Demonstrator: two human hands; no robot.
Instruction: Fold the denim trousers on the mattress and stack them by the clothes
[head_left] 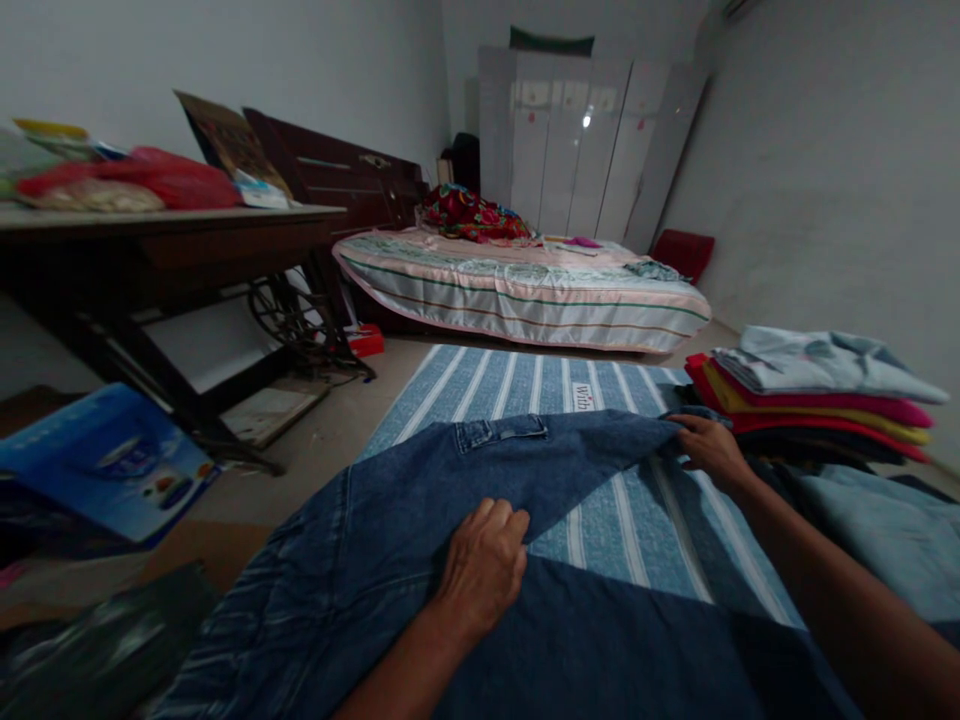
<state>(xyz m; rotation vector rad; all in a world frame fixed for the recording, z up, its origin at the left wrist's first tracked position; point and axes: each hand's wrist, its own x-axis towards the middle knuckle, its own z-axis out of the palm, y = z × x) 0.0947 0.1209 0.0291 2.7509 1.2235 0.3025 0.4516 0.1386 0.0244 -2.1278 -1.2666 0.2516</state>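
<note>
Two hands: left hand (484, 565) is clutching the jeans (405, 500) with curled fingers; right hand (709, 448) is pinching their edge.
Progress: jeans are lying partly folded.

A blue-and-white striped mat (525, 385) is spread beneath the grip. A stack of folded clothes (817, 395) is piled just right of the farther grip, with a pale blue cloth (877, 530) laid below it. Well beyond the grip, a bed (525, 285) and a white wardrobe (585, 150) are seen. Far left of the grip, a dark table (172, 235) is loaded with a red bag (165, 180); a blue box (105, 460) is set below it.
</note>
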